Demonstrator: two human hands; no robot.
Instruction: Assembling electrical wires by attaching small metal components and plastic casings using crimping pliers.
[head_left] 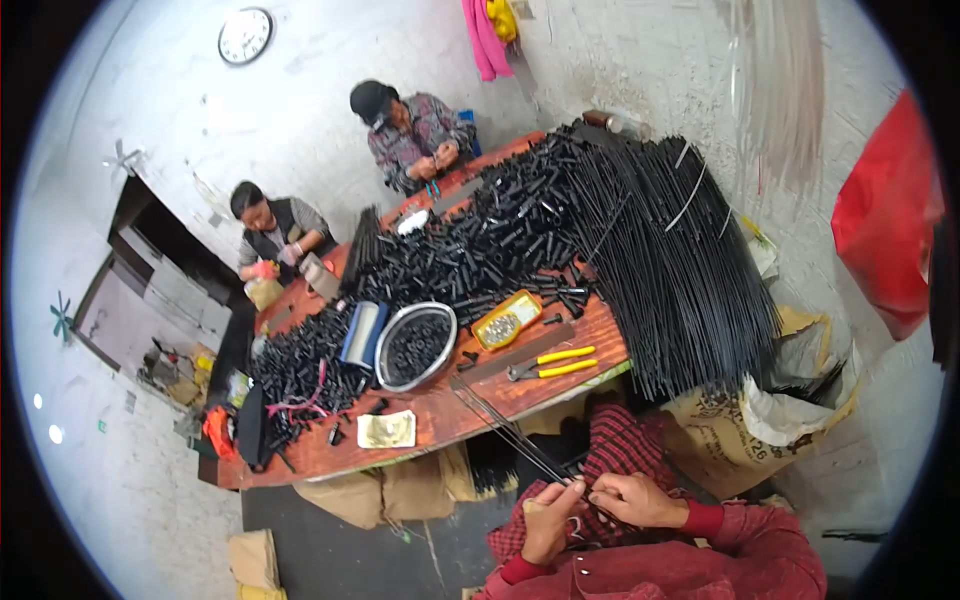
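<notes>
A few long, thin black rods slant from the table edge down to my lap. My left hand is closed round their near ends, thumb on top. Beside it my right hand is closed too, its fingertips pinched close to the rod ends; what lies in them is too small to make out. Just beyond the rods, yellow-handled pliers rest near the table's front edge. A yellow tray of small metal parts and a round metal bowl of black rings stand farther in.
The red-brown table carries a large heap of black tubular parts. A thick bundle of black rods hangs over its right end. Sacks stand at the right. Two people work with their hands across the table.
</notes>
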